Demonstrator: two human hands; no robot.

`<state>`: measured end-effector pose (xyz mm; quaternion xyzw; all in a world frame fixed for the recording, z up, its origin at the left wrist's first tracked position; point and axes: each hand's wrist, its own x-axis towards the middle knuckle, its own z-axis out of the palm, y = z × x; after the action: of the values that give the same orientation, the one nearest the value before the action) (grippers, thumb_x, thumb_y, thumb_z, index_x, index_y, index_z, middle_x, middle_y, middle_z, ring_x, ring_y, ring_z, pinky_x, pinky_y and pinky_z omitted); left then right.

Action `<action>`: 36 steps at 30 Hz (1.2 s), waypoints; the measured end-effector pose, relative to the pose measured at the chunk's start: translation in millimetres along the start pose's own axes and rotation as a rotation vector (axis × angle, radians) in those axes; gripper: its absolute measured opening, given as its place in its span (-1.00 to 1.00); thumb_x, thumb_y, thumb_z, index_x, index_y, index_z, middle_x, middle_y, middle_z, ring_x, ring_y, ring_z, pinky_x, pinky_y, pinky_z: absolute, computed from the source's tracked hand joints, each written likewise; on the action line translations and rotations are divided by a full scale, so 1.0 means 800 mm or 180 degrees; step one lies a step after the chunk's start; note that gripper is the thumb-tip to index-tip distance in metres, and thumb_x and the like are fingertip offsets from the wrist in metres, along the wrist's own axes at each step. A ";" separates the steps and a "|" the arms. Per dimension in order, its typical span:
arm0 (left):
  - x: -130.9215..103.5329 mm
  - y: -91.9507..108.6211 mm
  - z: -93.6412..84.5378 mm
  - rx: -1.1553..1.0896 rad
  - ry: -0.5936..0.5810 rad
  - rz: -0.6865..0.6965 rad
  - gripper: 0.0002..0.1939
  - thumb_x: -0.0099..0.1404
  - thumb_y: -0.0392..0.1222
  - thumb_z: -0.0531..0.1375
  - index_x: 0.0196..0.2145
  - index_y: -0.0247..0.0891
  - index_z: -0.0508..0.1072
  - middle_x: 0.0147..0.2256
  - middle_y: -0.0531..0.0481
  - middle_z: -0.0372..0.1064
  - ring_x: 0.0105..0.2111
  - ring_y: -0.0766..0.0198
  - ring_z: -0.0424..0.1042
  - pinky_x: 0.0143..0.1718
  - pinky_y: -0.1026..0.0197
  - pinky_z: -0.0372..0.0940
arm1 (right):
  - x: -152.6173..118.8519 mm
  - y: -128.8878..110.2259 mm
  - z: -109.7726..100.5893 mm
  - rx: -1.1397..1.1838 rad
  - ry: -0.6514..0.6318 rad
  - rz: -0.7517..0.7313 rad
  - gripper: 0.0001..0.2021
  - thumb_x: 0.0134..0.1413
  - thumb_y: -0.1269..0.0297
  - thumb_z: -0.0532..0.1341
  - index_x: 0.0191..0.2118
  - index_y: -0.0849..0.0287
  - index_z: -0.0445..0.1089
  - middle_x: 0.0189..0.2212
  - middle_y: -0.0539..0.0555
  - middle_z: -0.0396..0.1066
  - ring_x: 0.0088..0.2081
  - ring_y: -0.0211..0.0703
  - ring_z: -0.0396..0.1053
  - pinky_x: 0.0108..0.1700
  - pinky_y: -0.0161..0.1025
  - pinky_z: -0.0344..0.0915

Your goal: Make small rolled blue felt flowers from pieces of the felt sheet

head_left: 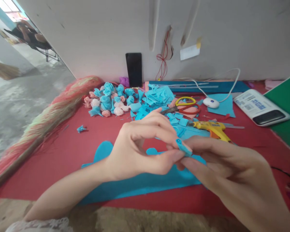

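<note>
Between the fingers (159,132), small blue strip (185,149), coiled at one end

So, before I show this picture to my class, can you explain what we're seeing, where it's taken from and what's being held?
No machine here: a camera on a person's head looks forward and down, so these two bare hands are the wearer's own. The left hand and right hand pinch a small blue piece between them. Below is a flat blue sheet. On the red surface beyond are blue and pink flowers, blue scraps, scissors and a yellow glue gun.
</note>
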<state>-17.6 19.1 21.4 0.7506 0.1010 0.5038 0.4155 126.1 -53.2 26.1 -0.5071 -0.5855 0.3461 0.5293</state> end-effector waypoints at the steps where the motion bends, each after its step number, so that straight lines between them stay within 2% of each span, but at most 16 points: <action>1: 0.001 0.000 0.000 0.0026 -0.0022 0.0031 -0.90 0.11 -0.32 0.24 -0.54 -0.33 0.46 -0.61 0.03 0.34 -0.51 0.37 0.31 -0.31 0.18 0.28 | 0.000 0.001 0.000 -0.0058 0.0000 -0.0029 -0.85 -0.15 0.36 0.30 -0.42 -0.10 0.46 -0.76 -0.18 0.11 -0.69 -0.41 0.18 -0.60 -0.61 0.28; 3: 0.002 0.000 -0.001 0.0072 -0.0061 0.0087 -0.88 0.13 -0.29 0.23 -0.54 -0.33 0.45 -0.60 0.02 0.36 -0.52 0.38 0.31 -0.27 0.15 0.27 | 0.001 0.002 -0.001 -0.0160 0.0012 -0.0115 -0.90 -0.13 0.31 0.29 -0.44 -0.10 0.45 -0.79 -0.16 -0.10 -0.77 -0.41 -0.05 -0.76 -0.59 0.10; 5: 0.002 0.000 -0.003 0.0065 -0.0117 0.0126 -0.90 0.13 -0.33 0.22 -0.53 -0.32 0.45 -0.58 0.02 0.40 -0.51 0.38 0.31 -0.23 0.14 0.27 | 0.000 0.002 -0.001 -0.0228 -0.0003 -0.0132 -0.90 -0.10 0.30 0.28 -0.42 -0.10 0.44 -0.79 -0.16 -0.17 -0.78 -0.40 -0.13 -0.76 -0.56 0.11; 6: 0.002 -0.001 -0.003 0.0046 -0.0148 0.0137 -0.91 0.12 -0.36 0.21 -0.53 -0.33 0.45 -0.56 0.01 0.42 -0.51 0.38 0.32 -0.21 0.14 0.26 | -0.001 0.002 -0.002 -0.0216 -0.0038 -0.0148 -0.90 -0.10 0.30 0.28 -0.41 -0.11 0.44 -0.79 -0.16 -0.15 -0.77 -0.40 -0.10 -0.70 -0.55 0.19; 8: 0.002 -0.001 -0.004 -0.0002 -0.0203 0.0141 -0.92 0.10 -0.41 0.20 -0.52 -0.33 0.45 -0.52 -0.02 0.44 -0.50 0.38 0.32 -0.20 0.15 0.26 | -0.003 -0.001 -0.003 -0.0132 -0.0124 -0.0181 -0.86 -0.08 0.34 0.28 -0.39 -0.12 0.44 -0.76 -0.18 0.05 -0.73 -0.39 0.09 -0.53 -0.51 0.35; 10: 0.002 -0.001 -0.004 -0.0050 -0.0228 0.0127 -0.92 0.09 -0.41 0.21 -0.52 -0.34 0.45 -0.52 -0.04 0.45 -0.49 0.36 0.33 -0.20 0.14 0.25 | -0.006 -0.004 -0.004 -0.0045 -0.0207 -0.0191 -0.83 -0.07 0.38 0.27 -0.37 -0.12 0.44 -0.64 -0.19 0.29 -0.62 -0.36 0.28 -0.45 -0.50 0.38; 12: 0.002 -0.002 -0.004 -0.0081 -0.0224 0.0101 -0.92 0.09 -0.40 0.21 -0.53 -0.33 0.45 -0.53 -0.04 0.45 -0.50 0.35 0.32 -0.18 0.11 0.25 | -0.009 -0.006 -0.005 0.0010 -0.0268 -0.0148 -0.78 -0.06 0.43 0.26 -0.35 -0.14 0.44 -0.52 -0.21 0.40 -0.51 -0.32 0.39 -0.42 -0.50 0.39; 16: 0.002 -0.004 -0.004 -0.0056 -0.0266 0.0125 -0.91 0.12 -0.36 0.20 -0.52 -0.29 0.45 -0.54 0.00 0.42 -0.49 0.35 0.32 -0.10 0.05 0.24 | -0.005 -0.008 -0.004 0.0189 -0.0384 -0.0073 -0.77 -0.05 0.43 0.26 -0.32 -0.14 0.46 -0.50 -0.21 0.43 -0.50 -0.29 0.42 -0.40 -0.47 0.43; 22: 0.002 -0.011 -0.007 -0.0154 -0.0400 0.0419 -0.81 0.18 -0.18 0.20 -0.56 -0.26 0.40 -0.56 0.02 0.36 -0.49 0.36 0.30 -0.17 0.11 0.27 | 0.004 -0.009 -0.001 0.0721 -0.0779 0.0162 -0.87 0.02 0.40 0.21 -0.45 0.08 0.49 -0.59 -0.10 0.44 -0.54 -0.37 0.39 -0.47 -0.59 0.36; 27: 0.000 -0.016 -0.007 -0.0235 -0.0440 0.0466 -0.83 0.19 -0.23 0.18 -0.55 -0.26 0.39 -0.57 0.05 0.31 -0.48 0.36 0.32 -0.13 0.09 0.28 | 0.000 -0.004 -0.001 0.0811 -0.0761 0.0295 -0.82 -0.02 0.46 0.22 -0.39 0.01 0.51 -0.59 -0.11 0.45 -0.57 -0.37 0.40 -0.49 -0.56 0.37; 31: -0.003 -0.019 -0.005 -0.0294 -0.0400 0.0342 -0.88 0.16 -0.25 0.22 -0.52 -0.25 0.42 -0.55 0.06 0.32 -0.48 0.38 0.32 -0.21 0.15 0.31 | -0.004 0.000 0.000 0.0938 -0.0572 0.0199 -0.71 -0.08 0.51 0.23 -0.36 -0.12 0.50 -0.58 -0.16 0.45 -0.61 -0.33 0.40 -0.57 -0.52 0.38; 36: -0.006 -0.021 -0.002 -0.0418 -0.0250 0.0247 -0.88 0.11 -0.22 0.27 -0.54 -0.26 0.44 -0.59 0.07 0.31 -0.49 0.36 0.31 -0.11 0.05 0.27 | -0.005 -0.005 -0.002 0.0610 -0.0552 0.0145 -0.79 -0.07 0.53 0.19 -0.48 0.02 0.43 -0.60 -0.16 0.42 -0.59 -0.36 0.40 -0.52 -0.54 0.37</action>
<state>-16.7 27.8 5.9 0.7442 0.0221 0.4953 0.4476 126.4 -58.3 29.2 -0.4355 -0.5817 0.4550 0.5147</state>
